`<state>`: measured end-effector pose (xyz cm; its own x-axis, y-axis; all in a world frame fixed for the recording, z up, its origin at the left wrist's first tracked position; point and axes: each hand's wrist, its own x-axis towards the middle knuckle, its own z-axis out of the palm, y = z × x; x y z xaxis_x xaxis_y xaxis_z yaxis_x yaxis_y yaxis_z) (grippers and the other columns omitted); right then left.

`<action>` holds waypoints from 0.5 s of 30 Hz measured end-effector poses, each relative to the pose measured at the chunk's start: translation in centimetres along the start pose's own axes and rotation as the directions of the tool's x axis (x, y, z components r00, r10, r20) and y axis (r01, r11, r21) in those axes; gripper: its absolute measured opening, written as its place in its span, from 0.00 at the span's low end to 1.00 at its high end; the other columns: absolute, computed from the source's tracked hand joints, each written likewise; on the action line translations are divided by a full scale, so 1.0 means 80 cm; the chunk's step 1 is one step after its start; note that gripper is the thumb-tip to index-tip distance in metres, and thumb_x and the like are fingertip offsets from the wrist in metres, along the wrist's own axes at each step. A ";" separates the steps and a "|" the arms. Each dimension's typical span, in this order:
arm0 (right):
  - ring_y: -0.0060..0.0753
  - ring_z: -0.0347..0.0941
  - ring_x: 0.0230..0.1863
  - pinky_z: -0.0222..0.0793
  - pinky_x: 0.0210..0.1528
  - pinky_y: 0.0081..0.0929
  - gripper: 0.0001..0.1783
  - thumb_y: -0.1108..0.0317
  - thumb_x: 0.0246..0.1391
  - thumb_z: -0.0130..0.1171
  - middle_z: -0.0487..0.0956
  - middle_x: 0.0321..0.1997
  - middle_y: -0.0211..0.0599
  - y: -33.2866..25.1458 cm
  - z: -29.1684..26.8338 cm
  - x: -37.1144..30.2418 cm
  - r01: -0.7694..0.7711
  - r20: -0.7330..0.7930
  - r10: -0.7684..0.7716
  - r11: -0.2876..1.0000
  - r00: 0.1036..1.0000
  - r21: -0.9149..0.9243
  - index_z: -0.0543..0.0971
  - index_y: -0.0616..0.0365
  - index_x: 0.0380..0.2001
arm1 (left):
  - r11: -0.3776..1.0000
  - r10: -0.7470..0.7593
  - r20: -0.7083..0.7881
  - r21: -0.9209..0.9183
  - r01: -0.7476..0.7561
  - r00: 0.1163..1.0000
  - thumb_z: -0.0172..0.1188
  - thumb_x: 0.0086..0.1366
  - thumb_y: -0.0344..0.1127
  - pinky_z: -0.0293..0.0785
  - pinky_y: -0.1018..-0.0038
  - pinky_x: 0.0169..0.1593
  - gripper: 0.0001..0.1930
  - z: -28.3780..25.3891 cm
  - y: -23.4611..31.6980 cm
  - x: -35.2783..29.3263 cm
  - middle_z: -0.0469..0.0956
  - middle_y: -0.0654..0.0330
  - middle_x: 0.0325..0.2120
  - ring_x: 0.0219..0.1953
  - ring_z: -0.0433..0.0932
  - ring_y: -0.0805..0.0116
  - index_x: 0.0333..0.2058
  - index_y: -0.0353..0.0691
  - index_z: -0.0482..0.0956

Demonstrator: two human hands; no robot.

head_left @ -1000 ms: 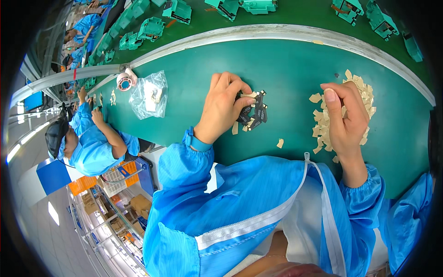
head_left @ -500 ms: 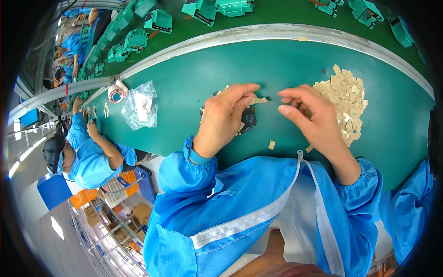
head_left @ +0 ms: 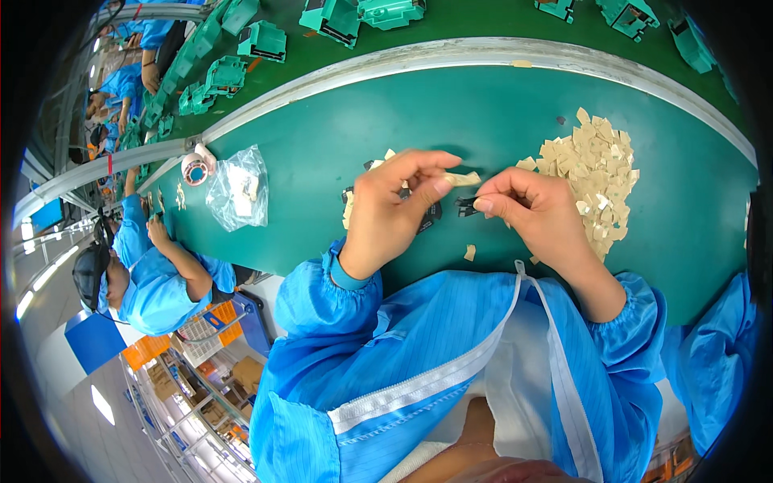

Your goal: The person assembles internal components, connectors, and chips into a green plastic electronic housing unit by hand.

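Beige over green: pinching a strip above the table in closed fingertips of the left hand, gripping a small black part just beside it with the right hand. Showing black pieces beneath the left hand, printed too small to read, and white contents inside a clear bag farther left.
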<state>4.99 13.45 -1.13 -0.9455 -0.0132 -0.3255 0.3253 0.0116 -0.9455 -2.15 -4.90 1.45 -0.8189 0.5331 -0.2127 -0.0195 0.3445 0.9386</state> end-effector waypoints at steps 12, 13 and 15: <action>0.18 0.73 0.25 0.71 0.30 0.17 0.12 0.76 0.51 0.57 0.80 0.27 0.34 0.002 0.004 0.000 0.074 0.005 -0.074 0.995 0.997 0.072 0.79 0.61 0.41 | 0.950 0.156 0.037 0.269 -0.160 0.987 0.65 0.50 0.27 0.69 0.75 0.42 0.16 -0.005 0.017 -0.009 0.79 0.58 0.32 0.34 0.73 0.68 0.40 0.37 0.80; 0.20 0.75 0.26 0.71 0.31 0.18 0.12 0.76 0.51 0.56 0.81 0.27 0.35 0.003 0.005 -0.001 0.083 -0.004 -0.083 0.994 0.997 0.077 0.79 0.61 0.41 | 0.950 0.156 0.034 0.268 -0.159 0.987 0.65 0.50 0.27 0.69 0.75 0.42 0.16 -0.005 0.015 -0.010 0.79 0.58 0.32 0.34 0.73 0.68 0.40 0.37 0.80; 0.21 0.76 0.27 0.72 0.32 0.18 0.12 0.77 0.51 0.56 0.81 0.28 0.36 0.002 0.004 -0.001 0.096 -0.014 -0.095 0.992 0.995 0.081 0.78 0.62 0.41 | 0.969 -0.053 0.074 0.245 0.034 0.996 0.66 0.49 0.25 0.70 0.74 0.43 0.16 -0.008 0.011 -0.012 0.79 0.59 0.33 0.35 0.73 0.68 0.39 0.36 0.80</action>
<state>5.13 13.13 -1.29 -0.9723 -0.0002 -0.2339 0.2333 -0.0712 -0.9698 -1.76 -5.56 2.67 -0.7718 0.5699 -0.2821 0.0939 0.5408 0.8359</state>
